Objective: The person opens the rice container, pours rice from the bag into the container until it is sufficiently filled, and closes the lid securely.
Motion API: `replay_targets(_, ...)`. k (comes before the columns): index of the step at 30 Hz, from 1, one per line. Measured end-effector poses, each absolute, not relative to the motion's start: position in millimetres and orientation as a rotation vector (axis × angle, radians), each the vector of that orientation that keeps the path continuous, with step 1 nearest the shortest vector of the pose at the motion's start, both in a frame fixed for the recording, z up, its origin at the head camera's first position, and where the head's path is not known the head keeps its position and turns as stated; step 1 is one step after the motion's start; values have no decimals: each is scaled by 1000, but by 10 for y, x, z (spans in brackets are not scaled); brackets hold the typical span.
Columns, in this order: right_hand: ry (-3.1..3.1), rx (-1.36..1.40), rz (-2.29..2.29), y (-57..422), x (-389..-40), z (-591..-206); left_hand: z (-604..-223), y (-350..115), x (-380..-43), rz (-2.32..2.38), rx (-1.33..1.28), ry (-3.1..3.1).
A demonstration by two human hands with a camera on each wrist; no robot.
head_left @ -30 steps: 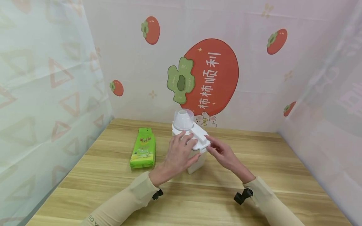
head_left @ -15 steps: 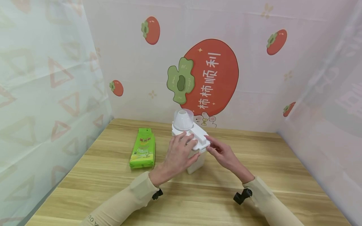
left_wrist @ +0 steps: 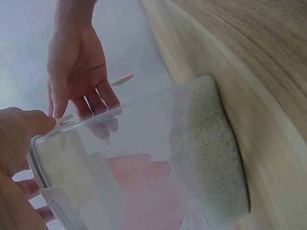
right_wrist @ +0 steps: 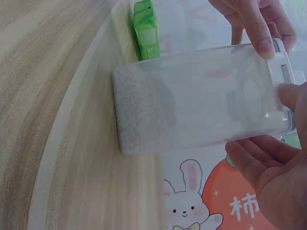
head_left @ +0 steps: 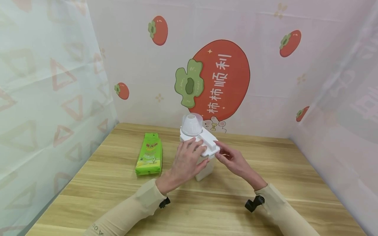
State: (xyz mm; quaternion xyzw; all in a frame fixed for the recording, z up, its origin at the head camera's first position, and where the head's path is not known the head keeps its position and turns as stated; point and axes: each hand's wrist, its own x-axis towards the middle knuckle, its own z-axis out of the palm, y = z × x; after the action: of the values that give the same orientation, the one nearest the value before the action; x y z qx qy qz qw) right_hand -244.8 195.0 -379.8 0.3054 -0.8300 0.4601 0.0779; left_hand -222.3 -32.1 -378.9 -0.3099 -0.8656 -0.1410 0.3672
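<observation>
A clear rice storage container (head_left: 205,172) stands upright on the wooden table, with rice (right_wrist: 144,110) filling its lower part. Its white lid (head_left: 206,141) carries a raised handle bar and, at the far left, a white cone inside a clear cup (head_left: 192,125). My left hand (head_left: 187,157) grips the lid's near left edge, fingers bent over the top and thumb on the container's front. On the opposite side my right hand (head_left: 234,160) holds the lid's right end, its thumb at the front clip (right_wrist: 286,74) and fingers along the container's side.
A green printed bag (head_left: 149,156) lies on the table (head_left: 112,164) left of the container. Behind stands a cloth backdrop (head_left: 133,59) with printed persimmons. Cloth walls close in both sides. Each wrist bears a small black device (head_left: 255,203).
</observation>
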Motion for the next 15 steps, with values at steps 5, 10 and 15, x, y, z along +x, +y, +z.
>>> replay_targets(5,-2498,924,1392,1969,-2486,-3847,-3801,-322,-2222,-376,-798,-2220)
replay_targets(10,-2490,943,1375,1968,-2498,-3845,-3806,-318,-2224,-384,-797,-2208)
replay_targets(15,-2490,929,1366,1983,-2524,-3839,-3822,-282,-2254,-390,-802,-2178)
